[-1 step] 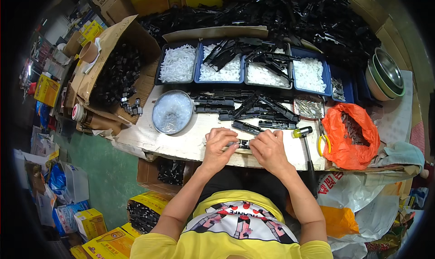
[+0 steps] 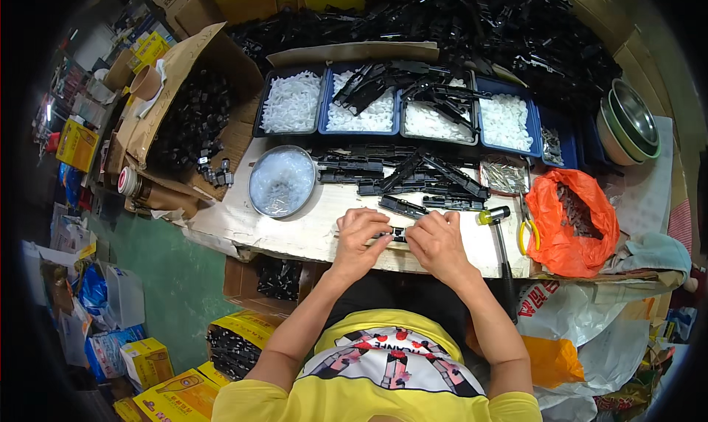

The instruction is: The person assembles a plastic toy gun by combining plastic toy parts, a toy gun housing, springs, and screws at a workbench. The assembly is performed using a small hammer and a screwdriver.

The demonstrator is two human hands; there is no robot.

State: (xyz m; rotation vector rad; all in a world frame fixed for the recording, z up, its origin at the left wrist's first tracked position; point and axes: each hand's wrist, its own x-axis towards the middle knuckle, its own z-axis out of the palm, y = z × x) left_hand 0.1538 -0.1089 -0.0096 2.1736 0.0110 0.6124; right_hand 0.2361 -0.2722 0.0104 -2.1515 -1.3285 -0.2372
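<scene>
At the near edge of the white worktop, my left hand (image 2: 360,237) and my right hand (image 2: 438,243) hold a small black plastic part (image 2: 399,234) between them. Both hands have their fingers curled, gripping opposite ends of it. Most of the part is hidden under the fingers, so its exact kind does not show. Just beyond the hands lies a long black plastic piece (image 2: 403,206). Behind it is a pile of similar black pieces (image 2: 424,178). To the right of my right hand lies a hammer (image 2: 493,215) with a yellow-and-black head and dark handle.
A round tray (image 2: 281,182) of clear small parts stands left. Blue bins (image 2: 505,123) of white parts line the back, before a black heap (image 2: 442,23). Yellow-handled pliers (image 2: 528,235), an orange bag (image 2: 544,223) and stacked bowls (image 2: 631,116) are right; a cardboard box (image 2: 140,138) is left.
</scene>
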